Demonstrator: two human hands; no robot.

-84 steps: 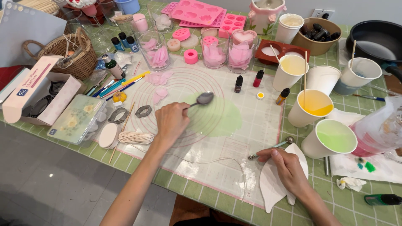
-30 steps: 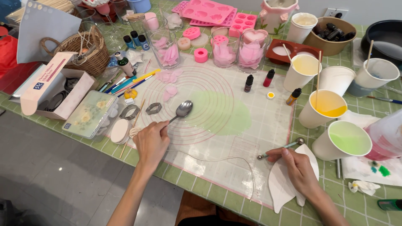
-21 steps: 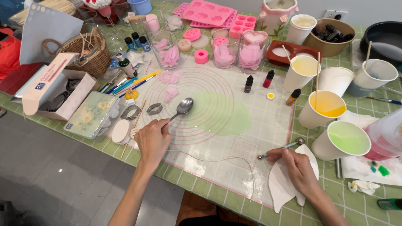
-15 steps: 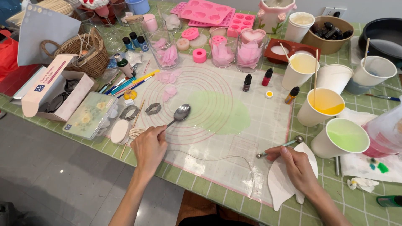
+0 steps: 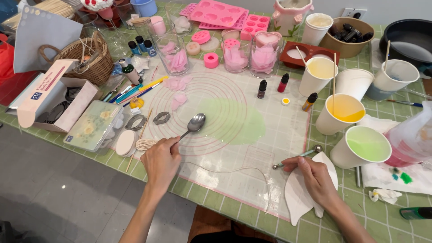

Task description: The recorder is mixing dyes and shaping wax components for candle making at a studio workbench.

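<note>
My left hand (image 5: 161, 159) grips the handle of a metal spoon (image 5: 194, 123), whose bowl rests on the translucent silicone mat (image 5: 270, 148) beside a pale green flattened patch (image 5: 234, 122). My right hand (image 5: 315, 176) holds a thin metal ball-tipped tool (image 5: 297, 156) and lies on a white leaf-shaped piece (image 5: 297, 198) at the mat's right front edge. A thin clear wire (image 5: 238, 171) curves across the mat between both hands.
Paper cups of green (image 5: 365, 145), yellow (image 5: 342, 111) and pale liquid (image 5: 318, 72) stand at right. Small dye bottles (image 5: 283, 83), glass jars of pink petals (image 5: 173, 55), pink moulds (image 5: 218, 12), a wicker basket (image 5: 85, 63), an open box (image 5: 54, 99) and metal cutters (image 5: 161, 118) surround the mat.
My left hand has drawn back slightly toward me along the spoon handle, the spoon staying on the mat. My right hand keeps holding the ball tool on the white piece.
</note>
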